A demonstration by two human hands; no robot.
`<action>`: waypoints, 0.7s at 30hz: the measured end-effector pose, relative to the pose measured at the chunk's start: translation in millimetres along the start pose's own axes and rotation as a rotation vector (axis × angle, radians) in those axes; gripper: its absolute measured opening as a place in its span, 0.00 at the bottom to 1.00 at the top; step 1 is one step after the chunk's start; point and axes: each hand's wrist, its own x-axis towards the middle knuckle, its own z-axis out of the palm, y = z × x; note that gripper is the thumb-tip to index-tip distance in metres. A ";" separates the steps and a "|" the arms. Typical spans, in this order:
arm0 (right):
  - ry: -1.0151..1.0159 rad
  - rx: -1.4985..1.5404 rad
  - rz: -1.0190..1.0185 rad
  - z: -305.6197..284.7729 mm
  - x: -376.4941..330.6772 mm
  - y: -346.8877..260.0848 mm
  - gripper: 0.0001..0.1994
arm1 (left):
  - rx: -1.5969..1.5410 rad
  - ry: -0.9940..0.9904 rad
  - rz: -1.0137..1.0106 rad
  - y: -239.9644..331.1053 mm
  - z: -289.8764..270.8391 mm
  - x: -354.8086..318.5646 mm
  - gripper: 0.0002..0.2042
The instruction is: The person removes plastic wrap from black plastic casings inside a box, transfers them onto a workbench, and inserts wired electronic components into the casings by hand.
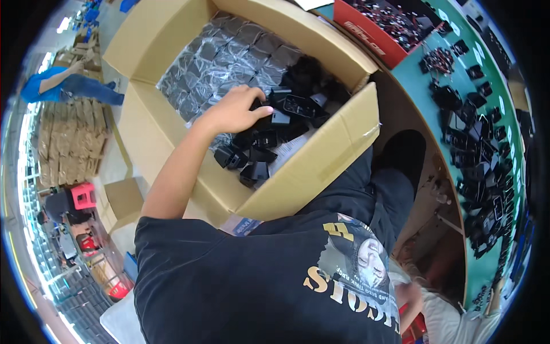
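My left hand (242,109) reaches into a big open cardboard box (312,166), palm down. Its thumb and curled fingers close round a small black plastic device (279,96) on a loose pile; the fingertips are partly hidden. Against the thumb lies a grey-blue face of one piece (280,118). More black plastic devices (264,139) lie tumbled just below the hand, over a printed white sheet (289,150). Beyond the hand, rows of grey blocks in clear plastic wrap (229,54) fill the box's far part. My right hand is out of sight.
A curved green table (421,92) at the right carries many black devices (475,149) and a red box (366,34) of small parts. Far left, a person in blue (54,83) stands by stacked brown packages (71,132). At lower right, someone's khaki clothing (452,318) shows.
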 end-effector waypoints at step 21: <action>0.288 -1.204 -1.331 -37.8 264.5 -587.2 0.08 | 0.076 0.169 -0.323 -62.3 35.5 -82.4 0.08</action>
